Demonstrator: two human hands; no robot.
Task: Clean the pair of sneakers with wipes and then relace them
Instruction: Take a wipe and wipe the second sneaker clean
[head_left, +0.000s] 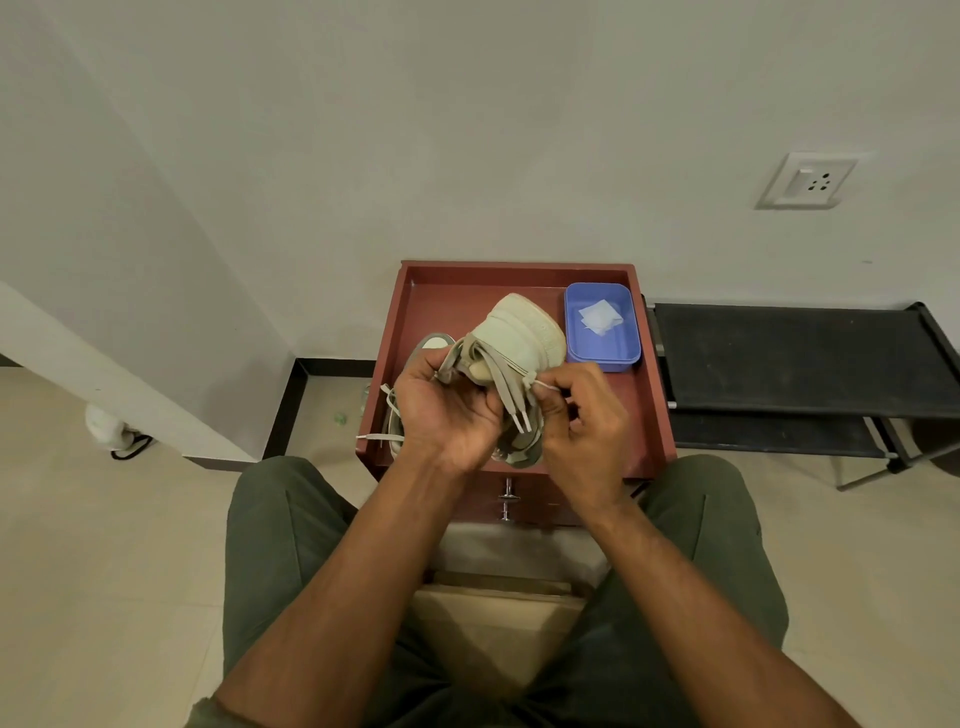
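Person seated, both forearms reaching forward over a small red-brown table (652, 415) with a raised rim, set against a pale wall. Left hand (447, 415) has its fingers curled round the near side of a cream sneaker (519, 332), holding it up above the tabletop with the toe pointing away toward the wall. Right hand (582, 415) pinches a white lace (543, 385) between thumb and fingertips, right beside the shoe's eyelets; a loop of it sticks out just above the fingers. Several loose lace ends (519, 415) hang down between the two hands, plastic tips showing. Hands and shoe block most of the near half of the tabletop.

Second sneaker (428, 345) lies on the table behind and left of the left hand, mostly hidden; only its heel opening and a bit of side show. Its lace (376, 436) trails off the table's left front corner.

Blue plastic tray (626, 358) sits at the table's far right corner, just beside the held shoe's toe, apart from the hands. White wipes (600, 314) lie inside it.

Metal handle (508, 499) on the table front, between the knees. Green trousers (275, 545) on both legs. Black bench (779, 358) stands right of the table, near its edge. Wall socket (808, 181) above the bench. White object with black cord (111, 428) on the tiled floor (104, 571) far left; cannot tell what it is.
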